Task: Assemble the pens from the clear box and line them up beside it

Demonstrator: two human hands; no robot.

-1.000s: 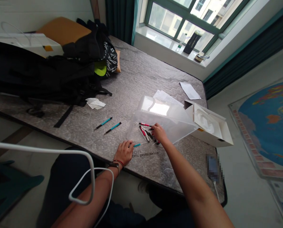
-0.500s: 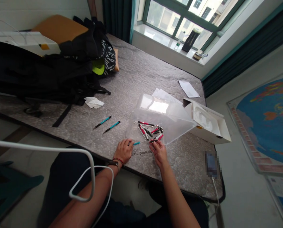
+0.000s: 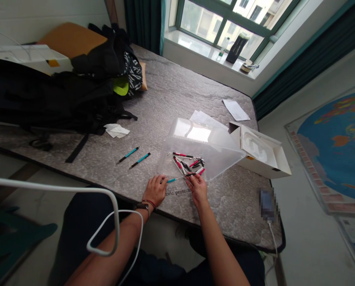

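My left hand [image 3: 155, 190] is closed around a teal pen barrel [image 3: 172, 180], whose thin refill points to the right. In my right hand [image 3: 197, 189], a black pen part [image 3: 190, 174] is pinched between thumb and fingers, close to the tip of that refill. Whether the two parts touch I cannot tell. Just beyond my hands is a clear plastic box [image 3: 222, 157], with several red, black and silver pen parts [image 3: 192, 162] in it. Two teal and black pens [image 3: 140, 160] lie side by side to the left.
A crumpled tissue [image 3: 116, 130] and a black backpack [image 3: 85, 95] are on the left. To the right stand an open white box [image 3: 263, 153] and a blurred phone [image 3: 267, 202] on a cable. A white cable [image 3: 114, 202] hangs across the near left.
My right hand has shifted slightly left with the black pen part, toward the teal barrel's refill. My left hand stays in nearly the same place. The camera view has moved a little.
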